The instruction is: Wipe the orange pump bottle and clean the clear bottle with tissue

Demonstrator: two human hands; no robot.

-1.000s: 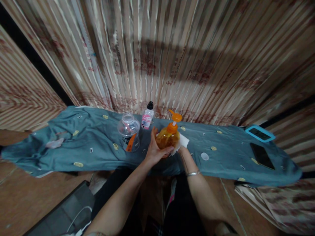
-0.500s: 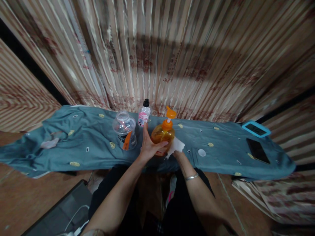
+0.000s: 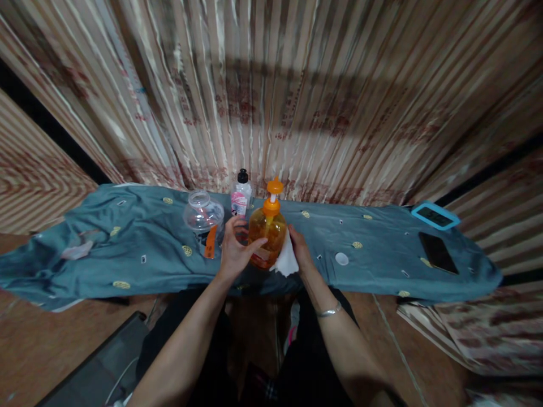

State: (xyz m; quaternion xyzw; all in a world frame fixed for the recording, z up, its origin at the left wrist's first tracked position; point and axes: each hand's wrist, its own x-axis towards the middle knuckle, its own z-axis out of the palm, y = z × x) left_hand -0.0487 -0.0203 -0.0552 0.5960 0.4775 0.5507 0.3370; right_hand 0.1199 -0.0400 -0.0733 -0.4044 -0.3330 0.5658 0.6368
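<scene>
An amber pump bottle (image 3: pixel 268 237) with an orange pump head stands upright in front of me, some liquid inside. My left hand (image 3: pixel 237 247) grips its left side, thumb across the front and fingers curled. On the right side my right hand (image 3: pixel 299 249) presses a white tissue (image 3: pixel 286 257) against the bottle; its fingertips are partly hidden behind the tissue. Just behind my left fingers is a small clear bottle (image 3: pixel 241 198) with a black cap and pink label. Left of that hand stands an open clear plastic jar (image 3: pixel 203 217) with an orange label strip.
A teal patterned cloth (image 3: pixel 153 226) covers the narrow table. Toward the right lie a white round disc (image 3: pixel 341 259), a dark phone (image 3: pixel 438 252) and a blue-framed digital device (image 3: pixel 435 215). A crumpled whitish piece (image 3: pixel 77 251) lies at left. A striped curtain (image 3: pixel 263 102) hangs behind.
The pump bottle has turned, so its spout points a different way. My right hand and the tissue have moved up along its right side. The whole view has shifted slightly.
</scene>
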